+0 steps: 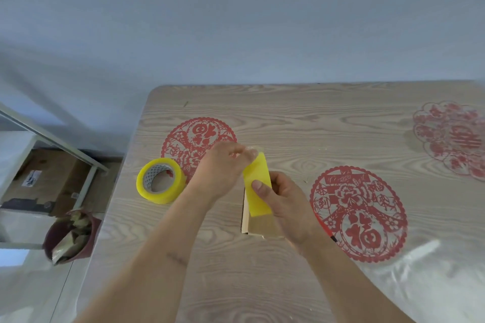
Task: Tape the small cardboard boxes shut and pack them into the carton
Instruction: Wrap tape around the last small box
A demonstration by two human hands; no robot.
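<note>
A wood-grain bench (301,123) under a clear plastic cover carries three red paper-cut roundels: one at the far left (195,140), partly hidden by the left hand, one to the right of the hands (358,214), and one at the far right edge (452,137). A roll of yellow tape (159,180) lies flat on the bench just left of the left forearm, its hole facing up. A red pen (325,229) peeks out from behind the right wrist, mostly hidden. Off the bench's left edge, on the floor, sit a dark red pot (69,236) with scraps in it and, farther off, a brown carton (49,178) under a white frame.

The small cardboard box (258,225) stands on the bench near the middle, between the two hands. Its long axis runs near to far, tipped slightly left at the far end. A strip of yellow tape (258,186) runs along its top in the same direction and rises past the box's far end.

The left hand (225,165) is at the far end of the strip, fingers curled and pinching the tape's end up off the box. The right hand (284,200) wraps around the box's right side, its thumb (258,186) pressed flat on the tape about midway along.
</note>
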